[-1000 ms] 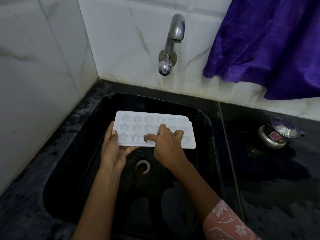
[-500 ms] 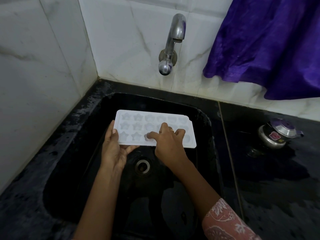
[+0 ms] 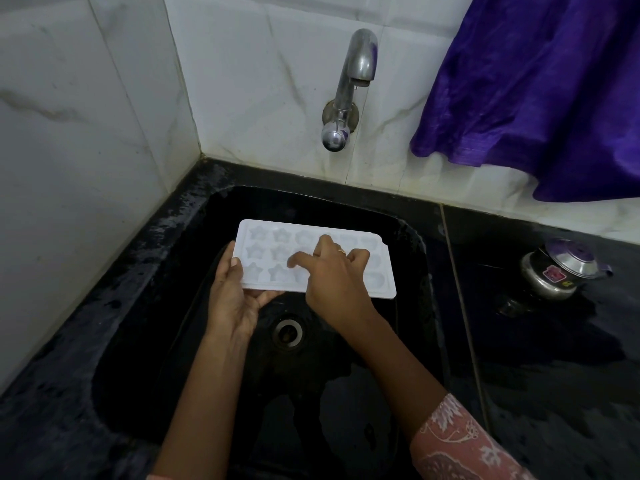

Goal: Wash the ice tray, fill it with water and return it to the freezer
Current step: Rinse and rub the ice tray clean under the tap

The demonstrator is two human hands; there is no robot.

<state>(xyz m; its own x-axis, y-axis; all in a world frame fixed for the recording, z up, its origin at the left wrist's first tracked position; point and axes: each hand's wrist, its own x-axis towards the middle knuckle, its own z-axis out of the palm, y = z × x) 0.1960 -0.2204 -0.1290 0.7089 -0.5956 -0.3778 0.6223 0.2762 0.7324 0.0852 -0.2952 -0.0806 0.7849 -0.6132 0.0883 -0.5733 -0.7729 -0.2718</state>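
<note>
A white plastic ice tray with star-shaped cups [image 3: 356,239] is held flat over the black stone sink [image 3: 414,244], just above the round drain [image 3: 287,333]. The left hand [image 3: 232,296] is closed around the tray's near left edge. The right hand [image 3: 334,275] is not gripping anything; a finger is pressed into a cup in the middle. The washing step seems to be in hand, with the cups rubbed clean. No water is seen coming from the shiny metal tap [image 3: 349,88]. Next, the tap probably has to be turned on for rinsing and filling.
</note>
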